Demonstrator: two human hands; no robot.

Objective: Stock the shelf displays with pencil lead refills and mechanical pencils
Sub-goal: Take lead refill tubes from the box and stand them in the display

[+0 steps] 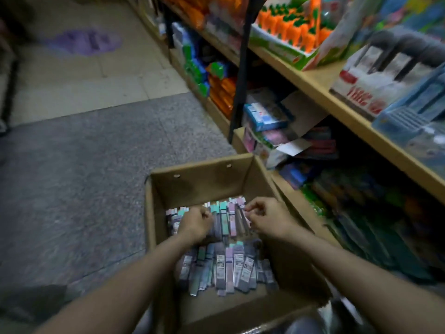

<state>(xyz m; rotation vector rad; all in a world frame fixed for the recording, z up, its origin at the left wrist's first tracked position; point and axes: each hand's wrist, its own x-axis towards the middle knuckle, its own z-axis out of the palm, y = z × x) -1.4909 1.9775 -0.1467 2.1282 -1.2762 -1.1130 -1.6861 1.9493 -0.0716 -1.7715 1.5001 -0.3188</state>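
While the grey speckled floor fills the left of the view, with a blurred purple patch on the paler tiles further off, an open cardboard box stands on it at the centre, just beside the foot of the shelving. Inside the box lie many slim pencil lead refills in grey, teal, pink and lilac cases, loosely heaped in two rough rows, one against the far wall and one nearer the person.

Both hands reach into the box over the far row. The left hand has its fingers curled down into the refills at the row's left part; they seem to close on some of them, though the blur hides exactly what is gripped. The right hand, near it but not touching it, has bent fingers and pinches at the tops of the refills at the row's right end.

To the right rise wooden shelves. On the upper one stand a green display tray of orange items and a white and red carton; lower down sit a blue box and crowded, blurred stationery packets.
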